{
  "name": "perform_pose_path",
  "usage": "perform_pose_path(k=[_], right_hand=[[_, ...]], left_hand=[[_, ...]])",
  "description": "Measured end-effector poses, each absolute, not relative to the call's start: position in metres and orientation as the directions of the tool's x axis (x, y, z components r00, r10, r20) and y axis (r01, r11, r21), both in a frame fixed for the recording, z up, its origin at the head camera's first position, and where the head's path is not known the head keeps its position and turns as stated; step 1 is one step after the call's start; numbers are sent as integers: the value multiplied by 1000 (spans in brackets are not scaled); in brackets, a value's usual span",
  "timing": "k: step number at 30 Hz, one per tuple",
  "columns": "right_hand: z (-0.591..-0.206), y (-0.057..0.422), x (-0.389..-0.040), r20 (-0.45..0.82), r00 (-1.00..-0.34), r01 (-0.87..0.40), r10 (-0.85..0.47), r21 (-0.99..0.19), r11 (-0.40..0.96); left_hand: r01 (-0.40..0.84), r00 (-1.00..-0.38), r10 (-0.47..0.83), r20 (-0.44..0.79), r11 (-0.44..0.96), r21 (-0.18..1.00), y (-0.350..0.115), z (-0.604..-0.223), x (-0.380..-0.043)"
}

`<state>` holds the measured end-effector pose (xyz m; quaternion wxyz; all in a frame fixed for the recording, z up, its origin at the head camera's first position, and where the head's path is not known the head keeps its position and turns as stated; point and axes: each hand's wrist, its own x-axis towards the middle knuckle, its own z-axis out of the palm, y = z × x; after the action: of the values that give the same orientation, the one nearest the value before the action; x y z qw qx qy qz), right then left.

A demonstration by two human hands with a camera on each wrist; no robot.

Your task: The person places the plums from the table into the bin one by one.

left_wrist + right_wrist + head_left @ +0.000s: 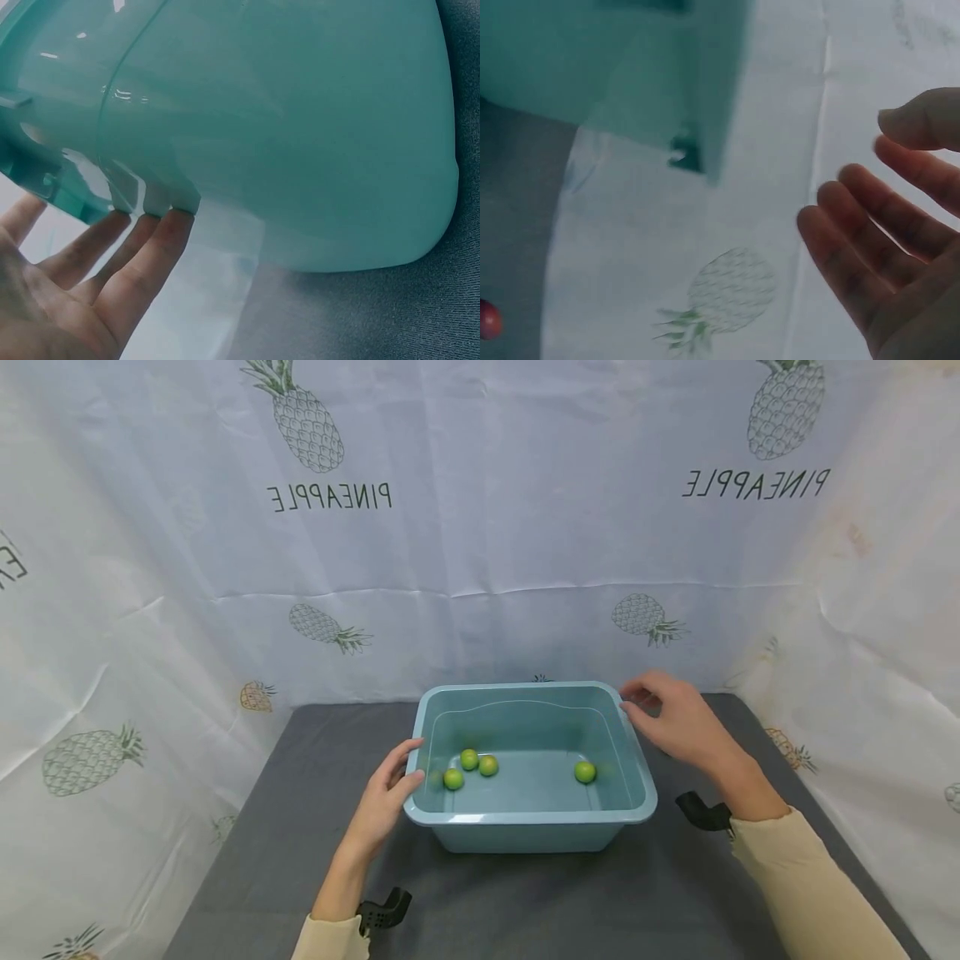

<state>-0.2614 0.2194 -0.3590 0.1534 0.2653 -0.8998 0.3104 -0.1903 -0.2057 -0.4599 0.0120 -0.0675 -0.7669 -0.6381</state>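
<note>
A pale blue-green plastic basin [529,817] holds several small green round fruits, among them one fruit [585,772] lying apart at the right. My left hand [380,802] is at its left side, thumb by the rim. In the left wrist view, the extended fingertips [180,217] of that hand touch the basin's outer wall [315,142] below the rim. Near the far right corner of the rim is my right hand [675,717], fingers loosely bent with nothing between them. The right wrist view shows its fingers [855,247] spread apart, away from the basin wall [555,67].
Under the basin is a table with a dark grey cloth [330,777]. White curtains [480,527] printed with pineapples hang behind it and along both sides. A small reddish round thing [489,319] shows at the right wrist view's edge. Black bands [386,910] circle both wrists.
</note>
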Motion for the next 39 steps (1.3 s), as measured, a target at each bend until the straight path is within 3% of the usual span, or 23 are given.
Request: perform_pose_path(k=[5,11,21,39], right_hand=[[-384,232,-276,551,-783,-588,-289,-505,631],[-411,247,-291,576,-806,-514,-135,-570,641],[-448,272,-307,481,-876,-343,34,-671,658],[-505,300,-316,267,-958,-114,106,-691,714]], left_hand=[[118,-991,91,103,172,978,-207,-460,-191],[120,-991,88,105,176,977,-206,-461,-191],[120,-991,83,107,176,977,-206,-461,-191],[126,-990,85,113,169,977,-206,-462,-191]])
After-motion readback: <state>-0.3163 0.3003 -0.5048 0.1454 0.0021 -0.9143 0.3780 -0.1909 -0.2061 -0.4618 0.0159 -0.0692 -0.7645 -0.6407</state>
